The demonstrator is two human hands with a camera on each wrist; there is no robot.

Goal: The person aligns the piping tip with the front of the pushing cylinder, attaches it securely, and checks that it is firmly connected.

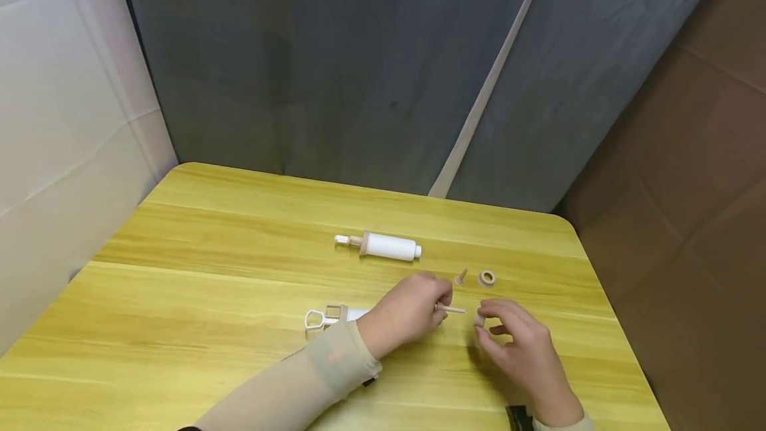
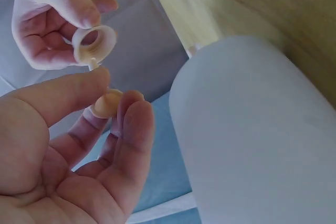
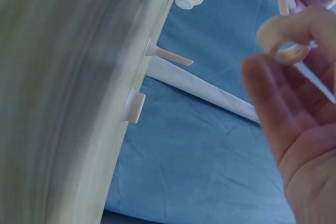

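Observation:
My left hand (image 1: pixel 409 311) pinches a small beige piece with a round disc base (image 2: pixel 106 105) and a thin stem (image 1: pixel 453 310). The stem points right, toward my other hand. Thumb and fingers of my right hand (image 1: pixel 526 348) grip a pale ring-shaped cap (image 2: pixel 110 40) by its rim. In the head view a narrow gap separates stem tip and ring; in the left wrist view the tip overlaps the ring's lower edge. Below my left forearm lies a white cylinder with a looped handle (image 1: pixel 314 319), its body partly hidden.
A second white cylinder (image 1: pixel 389 247) with a beige collar lies farther back on the wooden table (image 1: pixel 239 251). Beyond my hands, a stemmed piece (image 1: pixel 460 279) stands on its disc beside another beige ring (image 1: pixel 481 279). Grey curtains (image 1: pixel 359 72) hang behind the table's far edge.

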